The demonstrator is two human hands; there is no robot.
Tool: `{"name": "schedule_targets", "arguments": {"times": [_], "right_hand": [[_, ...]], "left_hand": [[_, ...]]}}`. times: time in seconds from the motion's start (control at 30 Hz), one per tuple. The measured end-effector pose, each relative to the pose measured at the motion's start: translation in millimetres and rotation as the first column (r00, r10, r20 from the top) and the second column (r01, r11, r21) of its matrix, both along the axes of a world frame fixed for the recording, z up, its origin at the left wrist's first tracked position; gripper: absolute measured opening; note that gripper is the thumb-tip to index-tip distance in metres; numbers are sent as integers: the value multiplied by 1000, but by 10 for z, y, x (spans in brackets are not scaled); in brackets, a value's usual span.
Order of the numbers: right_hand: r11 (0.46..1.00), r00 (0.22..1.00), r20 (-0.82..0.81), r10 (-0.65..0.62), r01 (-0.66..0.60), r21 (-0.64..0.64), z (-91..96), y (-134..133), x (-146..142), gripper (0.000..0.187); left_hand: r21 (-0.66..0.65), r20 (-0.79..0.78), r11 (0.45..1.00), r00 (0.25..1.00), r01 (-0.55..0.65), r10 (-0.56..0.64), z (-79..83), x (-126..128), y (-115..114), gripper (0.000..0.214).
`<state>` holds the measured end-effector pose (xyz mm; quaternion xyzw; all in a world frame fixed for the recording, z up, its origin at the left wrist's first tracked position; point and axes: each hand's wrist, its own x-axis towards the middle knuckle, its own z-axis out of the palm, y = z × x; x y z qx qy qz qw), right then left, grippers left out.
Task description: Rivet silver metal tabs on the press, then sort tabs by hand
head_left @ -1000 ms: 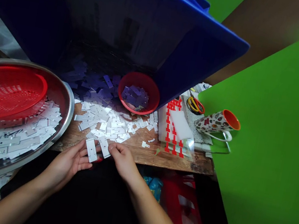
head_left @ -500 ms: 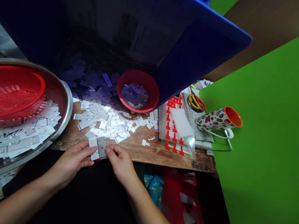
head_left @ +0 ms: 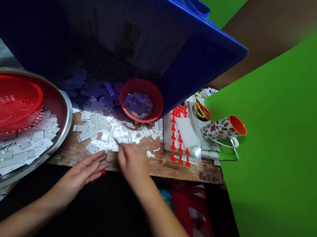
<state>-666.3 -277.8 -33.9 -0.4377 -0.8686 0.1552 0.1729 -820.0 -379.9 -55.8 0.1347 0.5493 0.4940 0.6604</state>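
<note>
Small flat metal plates [head_left: 95, 123] lie in a loose pile on the wooden table. At the pile's near edge, my right hand [head_left: 134, 166] is closed, thumb and fingers pinched, with the thin dark edge of a metal plate [head_left: 117, 140] showing at the fingertips. Just left of it, my left hand [head_left: 85, 172] rests by the table edge with its fingers stretched out, close to a plate at the pile's edge. A small red spot shows by its lower fingertips; what it is I cannot tell.
A red bowl [head_left: 159, 114] of plates stands behind the pile, beneath a blue plastic panel [head_left: 211, 62]. On the left, a steel basin [head_left: 68, 119] holds plates and a red colander [head_left: 2, 101]. Rightward are red stickers [head_left: 180, 147], scissors [head_left: 199, 110] and a mug [head_left: 220, 129].
My hands have parted from the two plates held together between them. The right hand has moved forward to the pile; the left has lowered slightly, fingers straightened. The view has shifted slightly.
</note>
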Motion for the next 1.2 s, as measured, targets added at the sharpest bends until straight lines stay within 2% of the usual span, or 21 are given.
{"name": "schedule_targets", "arguments": {"times": [0.03, 0.1, 0.2, 0.27, 0.3, 0.37, 0.43, 0.47, 0.53, 0.63, 0.7, 0.77, 0.83, 0.93, 1.0, 1.1, 1.2], "right_hand": [[993, 998, -17, -66, 67, 100, 91, 205, 19, 25], [951, 981, -34, -189, 192, 243, 268, 628, 37, 28], [919, 965, 20, -262, 243, 311, 413, 1035, 20, 26], [932, 977, 9, -211, 198, 304, 383, 1045, 5, 25], [950, 989, 6, -147, 140, 279, 331, 981, 4, 25], [983, 998, 44, 33, -40, 176, 178, 782, 21, 23], [976, 967, 149, 206, -214, 44, 5, 591, 57, 18], [969, 950, 195, 243, -247, -4, -75, 526, 74, 17], [972, 936, 262, 236, -231, -49, -205, 470, 97, 18], [985, 939, 300, 169, -171, -19, -304, 488, 92, 18], [988, 943, 302, 140, -153, 21, -309, 464, 63, 20], [991, 957, 268, 108, -126, 52, -276, 359, 15, 22], [992, 976, 191, 109, -120, 46, -223, 201, -46, 23], [977, 976, 54, 211, -210, -34, -154, 47, -134, 24], [980, 981, 18, 193, -192, -62, -143, 101, -163, 26], [999, 993, 104, 52, -50, -20, -186, 360, -144, 23], [997, 970, 232, 69, -76, 22, -265, 584, -103, 21]], "left_hand": [[22, -128, 999, 991, 32, -29, -16, -38, 5, 51], [53, -396, 996, 917, 68, -42, -71, -114, 13, 45], [82, -618, 989, 785, 125, -48, -178, -199, 5, 37], [92, -675, 982, 735, 163, -59, -228, -222, -2, 35], [99, -691, 978, 720, 181, -64, -241, -223, -1, 34], [115, -703, 971, 708, 212, -71, -240, -211, 13, 32], [122, -693, 963, 716, 238, -89, -216, -190, 46, 31], [118, -680, 962, 726, 247, -103, -201, -178, 68, 30], [99, -636, 961, 759, 258, -138, -177, -158, 116, 29], [74, -512, 968, 842, 240, -169, -160, -128, 181, 30], [38, -328, 979, 928, 202, -179, -147, -99, 213, 32], [-5, -74, 991, 988, 133, -133, -121, -56, 236, 38], [-29, 154, 999, 988, 28, -23, -83, -3, 254, 45], [-26, 354, 995, 930, -95, 98, -31, 46, 277, 52], [-48, 396, 995, 912, -91, 103, -8, 34, 280, 52], [-82, 391, 996, 918, -29, 59, 28, -36, 260, 59], [-62, 396, 998, 918, 10, 15, 80, -96, 229, 69]]}}
